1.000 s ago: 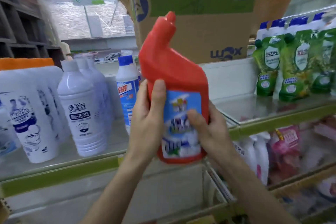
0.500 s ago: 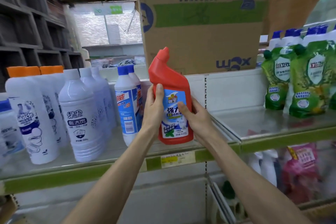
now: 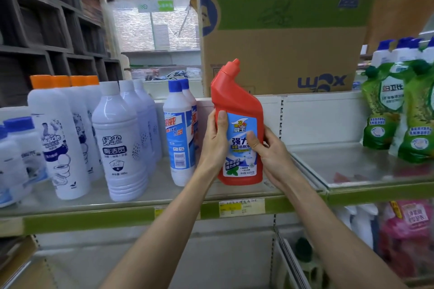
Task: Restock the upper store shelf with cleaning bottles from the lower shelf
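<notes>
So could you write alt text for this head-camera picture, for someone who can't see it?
Two bare hands, left hand and right hand, hold an upright red bottle at the upper shelf, beside white bottles with blue caps. A cardboard box stands behind; green pouches at right.
</notes>
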Available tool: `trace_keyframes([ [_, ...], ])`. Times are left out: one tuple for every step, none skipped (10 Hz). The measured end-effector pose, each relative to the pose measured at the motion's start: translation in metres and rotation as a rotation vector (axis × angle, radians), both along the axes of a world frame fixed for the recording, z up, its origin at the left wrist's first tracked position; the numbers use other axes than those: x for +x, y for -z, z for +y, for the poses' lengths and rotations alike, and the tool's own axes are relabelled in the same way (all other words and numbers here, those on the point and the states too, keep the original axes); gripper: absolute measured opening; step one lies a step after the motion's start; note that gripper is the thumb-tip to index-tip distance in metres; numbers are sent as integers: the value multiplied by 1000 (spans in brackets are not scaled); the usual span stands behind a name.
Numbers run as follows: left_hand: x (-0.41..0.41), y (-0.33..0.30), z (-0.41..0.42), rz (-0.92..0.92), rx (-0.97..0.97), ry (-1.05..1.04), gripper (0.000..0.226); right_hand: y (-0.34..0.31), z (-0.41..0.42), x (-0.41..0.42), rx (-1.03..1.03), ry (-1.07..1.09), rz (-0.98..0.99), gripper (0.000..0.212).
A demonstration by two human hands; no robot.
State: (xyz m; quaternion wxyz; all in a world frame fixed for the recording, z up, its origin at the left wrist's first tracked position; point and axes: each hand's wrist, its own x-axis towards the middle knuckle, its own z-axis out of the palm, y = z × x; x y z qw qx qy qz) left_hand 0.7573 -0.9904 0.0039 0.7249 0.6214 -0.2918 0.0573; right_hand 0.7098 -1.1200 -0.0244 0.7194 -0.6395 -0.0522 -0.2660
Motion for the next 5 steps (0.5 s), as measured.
trace_keyframes([
  [-8, 8, 10, 63, 84, -13, 43, 1, 1, 0, 1, 5, 3, 53],
  [-20, 14, 31, 77, 258, -15, 36, 0, 4, 0, 5, 19, 19, 48],
  [-44, 22, 63, -1, 363, -48, 39, -2, 7, -7, -29, 61, 47, 32],
  [-60, 39, 108, -105, 379, -153, 30, 1, 11, -19, -63, 113, 99, 34],
  [-69, 55, 156, -118, 341, -214, 16, 12, 31, -45, -120, 288, 152, 39],
])
